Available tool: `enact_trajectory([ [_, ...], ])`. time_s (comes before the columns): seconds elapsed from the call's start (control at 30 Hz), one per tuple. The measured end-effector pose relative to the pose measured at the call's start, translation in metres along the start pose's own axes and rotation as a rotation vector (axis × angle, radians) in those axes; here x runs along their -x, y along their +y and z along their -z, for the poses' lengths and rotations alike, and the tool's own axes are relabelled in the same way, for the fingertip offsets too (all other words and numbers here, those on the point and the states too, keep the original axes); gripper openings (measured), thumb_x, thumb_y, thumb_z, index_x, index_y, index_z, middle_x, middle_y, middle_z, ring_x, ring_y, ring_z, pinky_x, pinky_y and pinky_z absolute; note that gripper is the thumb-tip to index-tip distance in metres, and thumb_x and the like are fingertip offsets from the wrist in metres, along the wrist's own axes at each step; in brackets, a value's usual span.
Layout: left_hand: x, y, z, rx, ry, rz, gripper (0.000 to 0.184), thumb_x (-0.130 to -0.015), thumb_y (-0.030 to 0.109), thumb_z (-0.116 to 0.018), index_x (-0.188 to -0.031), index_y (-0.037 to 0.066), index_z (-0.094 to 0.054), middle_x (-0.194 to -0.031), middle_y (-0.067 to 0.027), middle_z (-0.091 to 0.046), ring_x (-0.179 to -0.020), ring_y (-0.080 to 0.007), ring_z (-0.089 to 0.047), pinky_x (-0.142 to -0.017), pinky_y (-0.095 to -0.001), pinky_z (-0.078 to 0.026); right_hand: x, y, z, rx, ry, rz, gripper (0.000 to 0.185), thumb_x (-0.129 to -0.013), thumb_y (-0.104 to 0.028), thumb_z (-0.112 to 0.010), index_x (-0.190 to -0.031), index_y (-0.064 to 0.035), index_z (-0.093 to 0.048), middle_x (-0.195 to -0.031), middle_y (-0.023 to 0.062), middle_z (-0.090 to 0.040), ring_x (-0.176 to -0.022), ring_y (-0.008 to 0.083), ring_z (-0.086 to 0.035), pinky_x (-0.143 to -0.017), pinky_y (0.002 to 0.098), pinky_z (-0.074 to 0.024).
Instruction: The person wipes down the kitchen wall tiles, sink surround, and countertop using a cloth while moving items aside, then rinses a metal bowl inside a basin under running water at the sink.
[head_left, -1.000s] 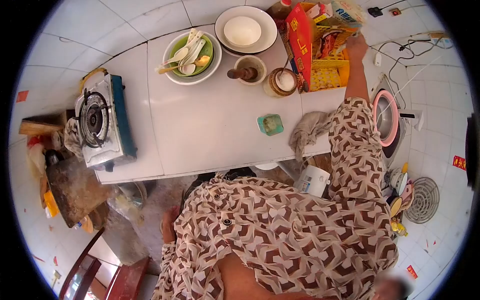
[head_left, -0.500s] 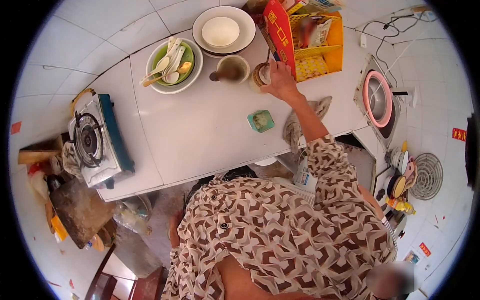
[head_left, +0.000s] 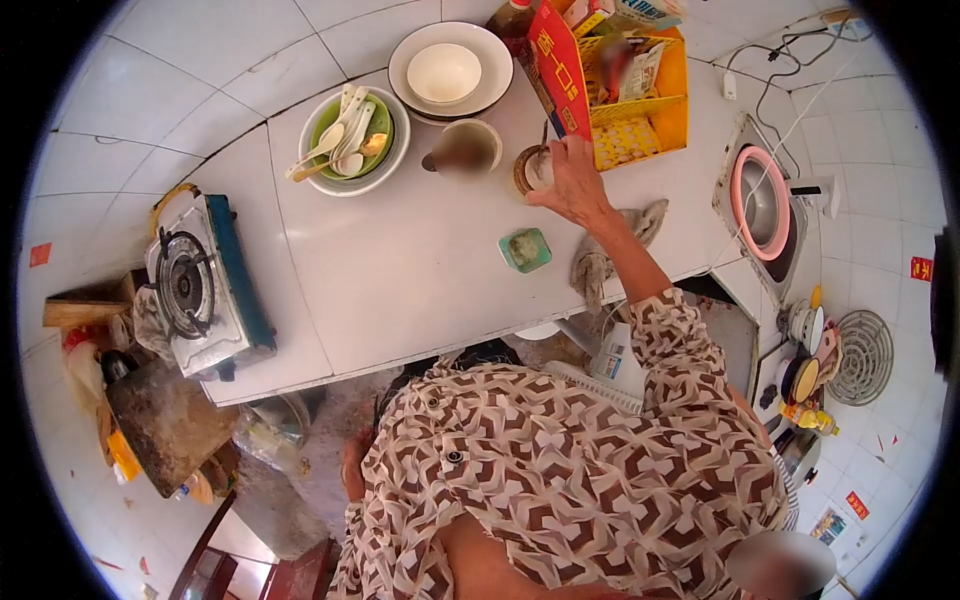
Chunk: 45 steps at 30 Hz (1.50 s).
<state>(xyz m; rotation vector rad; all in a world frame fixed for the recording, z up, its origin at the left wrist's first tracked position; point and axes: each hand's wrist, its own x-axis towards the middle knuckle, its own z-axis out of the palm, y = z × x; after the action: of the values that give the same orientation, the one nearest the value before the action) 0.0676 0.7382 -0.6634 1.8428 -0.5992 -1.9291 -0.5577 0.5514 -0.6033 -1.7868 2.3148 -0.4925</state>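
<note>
My right hand (head_left: 573, 188) reaches across the white counter, its fingers closed around the side and rim of a small round jar (head_left: 524, 168). Pale contents show in the jar, and a thin dark handle rises at its back. Left of it stands a wider cup (head_left: 470, 148), its inside blurred, with a dark knob or handle at its left. A green square dish (head_left: 525, 249) and a crumpled grey cloth (head_left: 597, 266) lie nearer me. Low beside my body hangs my left hand (head_left: 353, 468), partly hidden by the sleeve; its fingers cannot be made out.
A green bowl of spoons (head_left: 374, 100) sits in a larger basin, beside stacked white bowls (head_left: 401, 60). Behind my hand stands a yellow basket (head_left: 672, 125) with a red card (head_left: 562, 75). A gas stove (head_left: 212, 300) is at left, a pink basin (head_left: 738, 195) in the sink at right.
The whole view has shifted slightly down and right. My right hand stays on the jar, which looks turned or tilted a little. My left hand still hangs low.
</note>
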Motion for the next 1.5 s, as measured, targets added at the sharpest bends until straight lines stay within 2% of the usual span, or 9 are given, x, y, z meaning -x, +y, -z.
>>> enact_trajectory([
  [0.23,-0.025,-0.008,0.008,0.005,-0.002,0.01,0.045,-0.094,0.035,-0.045,-0.12,-0.002,-0.052,-0.118,-0.0128,-0.058,-0.105,-0.0231,-0.056,-0.093,-0.0327,-0.043,0.023,0.034,0.068,-0.016,0.224,0.095,0.074,-0.055,-0.034,-0.078,-0.111,0.0049,-0.049,-0.105,0.0228,-0.048,-0.101,0.0376,-0.046,-0.087,0.0454,-0.0411],
  [0.43,-0.086,-0.028,0.05,0.016,0.045,0.125,0.045,-0.094,0.035,-0.045,-0.12,-0.002,-0.052,-0.117,-0.0125,-0.058,-0.104,-0.0229,-0.057,-0.092,-0.0324,-0.043,0.007,0.052,0.138,0.136,0.187,-0.154,0.074,-0.06,-0.039,-0.077,-0.112,0.0073,-0.052,-0.107,0.0235,-0.048,-0.104,0.0358,-0.046,-0.09,0.042,-0.0393],
  [0.63,-0.102,-0.063,0.095,0.036,0.169,0.289,0.046,-0.094,0.035,-0.045,-0.119,-0.002,-0.052,-0.117,-0.0121,-0.059,-0.103,-0.0227,-0.057,-0.092,-0.0321,-0.043,-0.02,0.113,0.1,0.242,0.216,-0.122,0.072,-0.058,-0.036,-0.079,-0.109,0.0074,-0.052,-0.104,0.0242,-0.049,-0.099,0.037,-0.047,-0.086,0.0426,-0.0411],
  [0.8,-0.048,-0.044,0.05,0.096,0.083,0.085,0.045,-0.095,0.033,-0.044,-0.121,-0.003,-0.051,-0.118,-0.0125,-0.058,-0.105,-0.0223,-0.056,-0.093,-0.0319,-0.042,-0.024,0.131,0.063,0.139,0.245,0.091,0.068,-0.061,-0.033,-0.08,-0.107,0.0063,-0.051,-0.104,0.0234,-0.05,-0.098,0.0384,-0.047,-0.086,0.0446,-0.0397],
  [1.0,-0.017,-0.029,0.026,0.149,0.029,-0.037,0.044,-0.096,0.031,-0.042,-0.122,-0.004,-0.049,-0.12,-0.0129,-0.057,-0.108,-0.0219,-0.054,-0.095,-0.0316,-0.042,-0.032,0.154,0.033,0.167,0.006,0.049,0.073,-0.063,-0.036,-0.077,-0.114,0.0062,-0.048,-0.11,0.0232,-0.049,-0.103,0.0383,-0.046,-0.091,0.0436,-0.0384],
  [1.07,-0.033,-0.046,0.043,0.321,0.021,0.1,0.043,-0.097,0.029,-0.042,-0.123,-0.005,-0.048,-0.121,-0.0132,-0.055,-0.111,-0.0216,-0.053,-0.096,-0.0314,-0.041,-0.036,0.162,0.021,0.201,0.009,0.073,0.076,-0.063,-0.039,-0.077,-0.116,0.0069,-0.046,-0.111,0.0234,-0.048,-0.105,0.0381,-0.045,-0.092,0.0433,-0.0379],
  [1.3,0.002,0.003,-0.005,0.141,0.038,-0.1,0.042,-0.092,0.024,-0.047,-0.123,-0.005,-0.048,-0.122,-0.0141,-0.054,-0.11,-0.0227,-0.054,-0.096,-0.0322,-0.041,-0.034,0.17,0.013,0.174,0.051,0.118,0.081,-0.062,-0.045,-0.079,-0.116,0.0053,-0.046,-0.111,0.0257,-0.049,-0.106,0.0418,-0.047,-0.088,0.049,-0.0381],
  [1.4,0.014,0.017,-0.018,0.15,0.049,-0.141,0.042,-0.091,0.023,-0.05,-0.123,-0.005,-0.047,-0.123,-0.0145,-0.054,-0.109,-0.0231,-0.055,-0.096,-0.0324,-0.042,-0.025,0.111,0.046,0.335,-0.178,-0.178,0.076,-0.065,-0.044,-0.077,-0.116,0.0056,-0.05,-0.114,0.0255,-0.051,-0.104,0.0399,-0.05,-0.087,0.0464,-0.0409],
  [1.5,0.019,0.01,-0.02,0.128,0.074,-0.204,0.043,-0.089,0.021,-0.052,-0.123,-0.005,-0.047,-0.123,-0.0149,-0.053,-0.109,-0.0236,-0.055,-0.096,-0.0326,-0.042,-0.017,0.057,0.059,0.163,-0.366,-0.344,0.066,-0.069,-0.039,-0.074,-0.114,0.0043,-0.054,-0.117,0.0241,-0.053,-0.105,0.0362,-0.053,-0.087,0.0435,-0.0434],
])
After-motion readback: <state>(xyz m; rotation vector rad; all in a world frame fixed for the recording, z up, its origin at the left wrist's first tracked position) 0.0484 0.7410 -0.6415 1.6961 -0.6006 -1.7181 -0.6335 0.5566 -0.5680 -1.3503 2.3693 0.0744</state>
